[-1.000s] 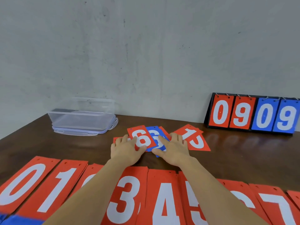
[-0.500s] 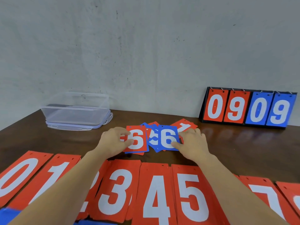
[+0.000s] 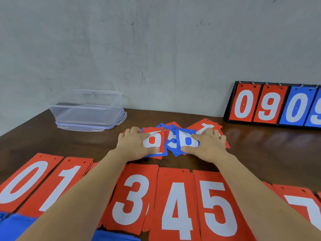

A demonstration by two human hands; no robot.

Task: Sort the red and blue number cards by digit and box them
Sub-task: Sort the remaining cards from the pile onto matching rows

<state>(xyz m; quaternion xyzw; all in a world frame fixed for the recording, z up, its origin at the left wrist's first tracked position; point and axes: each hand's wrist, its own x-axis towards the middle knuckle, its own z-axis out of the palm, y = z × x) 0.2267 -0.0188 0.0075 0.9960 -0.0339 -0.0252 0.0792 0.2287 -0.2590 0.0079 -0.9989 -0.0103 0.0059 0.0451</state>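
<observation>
Left hand (image 3: 136, 145), mid-frame on my feed, is clamped on the red 6 card (image 3: 152, 141): its fingers are curled over the card's left side and its thumb is pressed along the near edge, so the card bows up off the table (image 3: 264, 153). Just right of it, between the two hands, I see a loose heap of blue cards (image 3: 172, 144) lying fanned and overlapping. Next comes the blue 6 card (image 3: 186, 140), bent upward at its right side, and my right hand (image 3: 208, 146) is closed on it the same way, fingers over the top and thumb at the near edge. That hand's fingers partly cover the far red 1 card (image 3: 206, 126), which lies flat behind it. Along the back of the table, the clear plastic box (image 3: 86, 108) sits upper left of centre on its lid (image 3: 90, 126), close to the grey wall (image 3: 156, 49). At the far right edge of the frame the black scoreboard (image 3: 274, 105) leans upright, showing red 0 and 9 and blue 0 and 9. Across the bottom, the near row of red cards (image 3: 175, 206) reads 0, 1, 3, 4, 5, 7 from left to right, and my left forearm hides the spot between 1 and 3. A blue card (image 3: 15, 228) pokes in at the lower left corner.
</observation>
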